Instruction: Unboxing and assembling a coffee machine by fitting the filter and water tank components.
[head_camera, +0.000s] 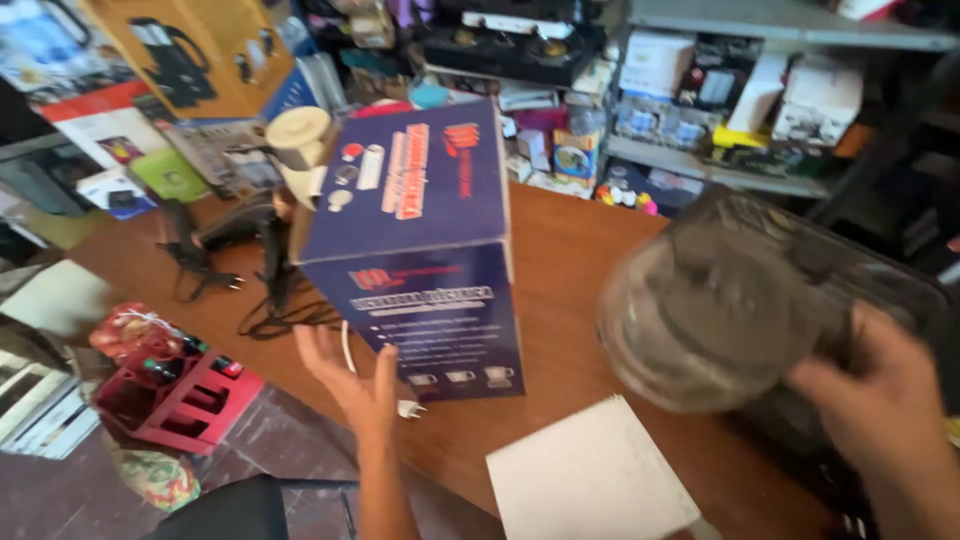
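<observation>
Clearly, most of the risk lay around the blue box (415, 250), which stood upright near the front edge of the wooden table (570, 240) and was seen tilted in the frame. It was not gripped: the left hand (350, 385) was spread open, palm up, just beside its lower left corner, with nothing held. If the box had been nudged from that side, it could have been tipped toward the table edge and the floor below.

Next in size, a dark, rounded container (725, 300) was held at the right of the view, blurred by motion. The right hand (865, 385) was closed around its near side, though how firmly could not be told. Because it was carried over the table by one hand alone, a slip could have been judged likely to send it onto the white sheet (585, 480) lying at the table's front edge, or against the box.

A black cable (280, 305) was tangled on the table behind the left hand, and a white plug (408, 408) lay just in front of the box. Either could have been snagged by a wrist and dragged, pulling the box with it.

A red crate (175, 395) sat on the floor to the left, where anything falling might have landed.
</observation>
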